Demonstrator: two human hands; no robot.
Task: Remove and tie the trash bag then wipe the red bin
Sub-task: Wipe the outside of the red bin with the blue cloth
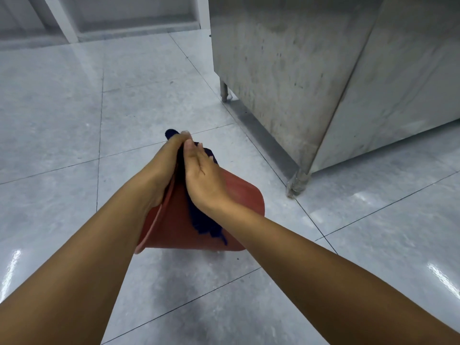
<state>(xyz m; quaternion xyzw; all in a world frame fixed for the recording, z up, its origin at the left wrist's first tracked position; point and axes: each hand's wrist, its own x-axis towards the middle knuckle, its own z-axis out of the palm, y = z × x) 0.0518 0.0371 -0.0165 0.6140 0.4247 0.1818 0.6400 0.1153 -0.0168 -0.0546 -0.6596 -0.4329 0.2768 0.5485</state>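
The red bin (pixel 239 197) is held tipped above the tiled floor, its rim toward me at the bottom. My left hand (pixel 161 168) grips the bin's left edge, fingers curled over it at the top. A dark blue cloth (pixel 204 220) lies against the bin's surface. My right hand (pixel 201 175) presses flat on the cloth with straight fingers. The cloth's top end pokes out above both hands. No trash bag is in view.
A stainless steel cabinet (pixel 298 70) on short legs stands to the right, its near leg (pixel 297 183) close to the bin. Glossy grey floor tiles (pixel 74 120) spread to the left and front. White frames (pixel 64 18) stand at the far back.
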